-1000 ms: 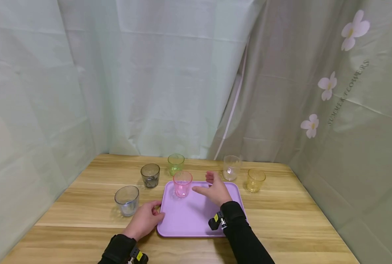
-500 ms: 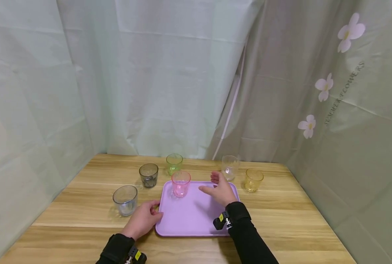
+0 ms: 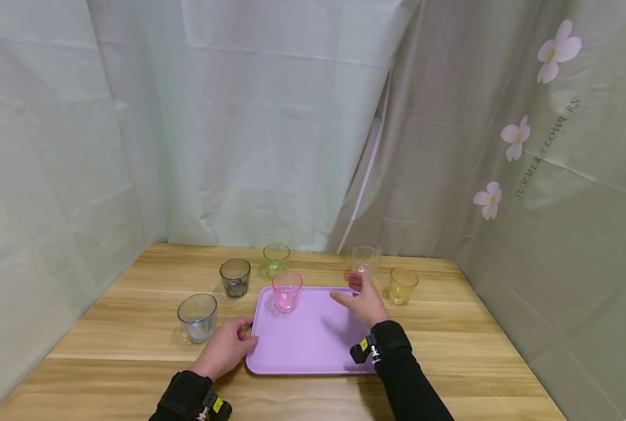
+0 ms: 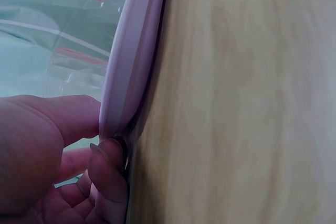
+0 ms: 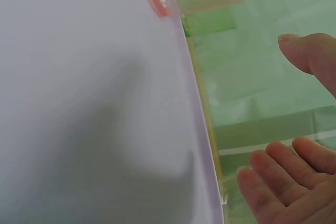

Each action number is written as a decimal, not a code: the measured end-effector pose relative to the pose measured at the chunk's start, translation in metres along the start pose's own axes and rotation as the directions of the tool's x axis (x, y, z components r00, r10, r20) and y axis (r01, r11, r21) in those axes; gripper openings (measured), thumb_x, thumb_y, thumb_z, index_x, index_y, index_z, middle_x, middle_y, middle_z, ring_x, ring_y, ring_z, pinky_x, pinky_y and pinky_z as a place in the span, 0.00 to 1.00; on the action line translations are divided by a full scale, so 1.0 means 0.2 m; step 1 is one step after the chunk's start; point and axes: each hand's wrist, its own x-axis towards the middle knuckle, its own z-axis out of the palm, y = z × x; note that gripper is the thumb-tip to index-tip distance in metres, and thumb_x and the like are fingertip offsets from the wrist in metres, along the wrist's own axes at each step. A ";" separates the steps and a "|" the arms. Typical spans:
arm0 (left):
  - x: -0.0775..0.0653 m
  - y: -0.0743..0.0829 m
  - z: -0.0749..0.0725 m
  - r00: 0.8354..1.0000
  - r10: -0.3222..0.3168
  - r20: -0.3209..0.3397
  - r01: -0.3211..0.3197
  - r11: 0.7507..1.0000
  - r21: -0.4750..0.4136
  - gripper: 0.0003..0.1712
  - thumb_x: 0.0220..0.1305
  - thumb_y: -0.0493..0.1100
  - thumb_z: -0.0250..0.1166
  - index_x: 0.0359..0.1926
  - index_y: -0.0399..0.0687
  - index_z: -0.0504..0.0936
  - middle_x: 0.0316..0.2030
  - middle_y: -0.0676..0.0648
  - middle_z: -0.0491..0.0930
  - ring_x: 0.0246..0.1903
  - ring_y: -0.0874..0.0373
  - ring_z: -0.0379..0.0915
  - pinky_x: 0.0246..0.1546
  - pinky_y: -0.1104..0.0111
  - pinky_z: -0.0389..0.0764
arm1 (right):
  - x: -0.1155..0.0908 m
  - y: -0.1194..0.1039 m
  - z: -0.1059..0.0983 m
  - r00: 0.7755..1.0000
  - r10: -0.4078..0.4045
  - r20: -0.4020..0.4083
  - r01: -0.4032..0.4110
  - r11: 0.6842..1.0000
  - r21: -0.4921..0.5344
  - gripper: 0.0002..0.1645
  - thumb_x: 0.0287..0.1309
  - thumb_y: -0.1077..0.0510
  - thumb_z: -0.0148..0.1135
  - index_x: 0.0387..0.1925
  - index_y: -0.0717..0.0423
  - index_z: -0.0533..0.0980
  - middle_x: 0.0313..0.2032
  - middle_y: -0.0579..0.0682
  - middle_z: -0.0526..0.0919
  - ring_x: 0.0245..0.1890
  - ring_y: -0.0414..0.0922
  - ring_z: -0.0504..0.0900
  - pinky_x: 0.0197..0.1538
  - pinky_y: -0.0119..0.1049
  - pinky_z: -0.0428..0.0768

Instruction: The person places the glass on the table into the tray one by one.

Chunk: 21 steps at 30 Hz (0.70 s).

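Note:
A purple tray (image 3: 313,342) lies on the wooden table, and a pink glass (image 3: 286,294) stands on its far left corner. My left hand (image 3: 223,349) pinches the tray's left edge; in the left wrist view the thumb is above the rim (image 4: 131,59) and a finger is tucked below it. Over the tray's right side, my right hand (image 3: 367,304) holds nothing, thumb and fingers spread apart. Its fingertips overlap the lower part of a clear glass (image 3: 365,255) behind the tray. The right wrist view shows that hand (image 5: 294,187) beyond the tray's edge, with its shadow on the tray.
To the right of the tray stands a yellow glass (image 3: 402,286). A green glass (image 3: 276,260) is behind it, and a smoky grey glass (image 3: 235,278) and a bluish glass (image 3: 198,318) are on the left. Curtains (image 3: 271,128) enclose the table's back and sides.
My right hand has moved right, away from the pink glass and toward the clear one. My left hand keeps its grip on the tray edge. The head view has shifted slightly.

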 end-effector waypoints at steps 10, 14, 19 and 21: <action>0.00 0.00 0.00 1.000 0.002 0.002 -0.002 1.000 0.005 0.31 0.68 0.37 0.74 0.69 0.29 0.80 0.29 0.48 0.77 0.29 0.56 0.71 0.29 0.69 0.68 | 0.00 0.02 -0.07 1.000 0.019 -0.012 -0.019 0.999 0.031 0.52 0.64 0.56 0.80 0.77 0.74 0.61 0.73 0.74 0.72 0.76 0.68 0.72 0.80 0.61 0.70; 0.00 0.00 0.00 1.000 -0.001 0.002 0.001 1.000 0.005 0.31 0.68 0.37 0.74 0.69 0.29 0.80 0.29 0.48 0.77 0.28 0.56 0.71 0.28 0.69 0.68 | 0.00 0.03 -0.09 0.999 0.021 -0.027 -0.020 0.999 0.035 0.52 0.63 0.57 0.79 0.77 0.74 0.62 0.73 0.75 0.72 0.76 0.68 0.72 0.80 0.60 0.70; 0.00 0.01 0.00 1.000 -0.002 -0.001 0.002 1.000 0.000 0.31 0.68 0.37 0.73 0.68 0.28 0.80 0.29 0.48 0.77 0.29 0.56 0.71 0.28 0.69 0.68 | -0.01 0.04 -0.11 0.999 0.026 -0.044 -0.024 0.999 0.033 0.50 0.64 0.56 0.79 0.77 0.72 0.62 0.73 0.74 0.72 0.75 0.67 0.73 0.79 0.59 0.71; 0.00 0.01 0.00 1.000 -0.003 -0.001 0.003 1.000 -0.001 0.31 0.68 0.37 0.73 0.68 0.28 0.80 0.29 0.48 0.77 0.29 0.56 0.71 0.29 0.69 0.68 | -0.01 0.03 -0.13 0.998 0.025 -0.051 -0.024 0.999 0.035 0.50 0.64 0.57 0.79 0.77 0.72 0.63 0.72 0.74 0.73 0.75 0.67 0.74 0.79 0.59 0.72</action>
